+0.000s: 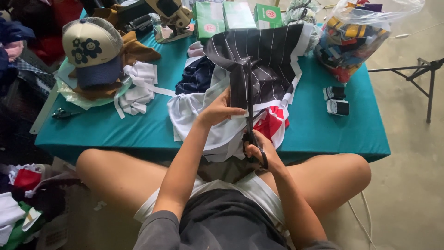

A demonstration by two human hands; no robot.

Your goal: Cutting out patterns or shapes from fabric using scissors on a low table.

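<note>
My left hand (pixel 217 111) pinches the black pinstriped fabric (pixel 259 60) on the low teal-covered table (pixel 323 134), just left of the black-handled scissors (pixel 253 139) in my right hand (pixel 259 153). Cream flower-print cap (pixel 92 51) far left, clear plastic bag of coloured cloth pieces (pixel 356 37) far right, green boxes (pixel 231 16) behind.

I saw the scene in soft, even daylight, bright enough everywhere on the teal table (pixel 115 129) and strongest over the pale floor (pixel 407 153) at the right. Shadows were faint, with only a dim band under the table's near edge. The left margin was darker. The clear plastic bag (pixel 365 28) showed mild glare. The wide lens bowed the table edges outward, and fine detail looked slightly soft, most at the corners.
</note>
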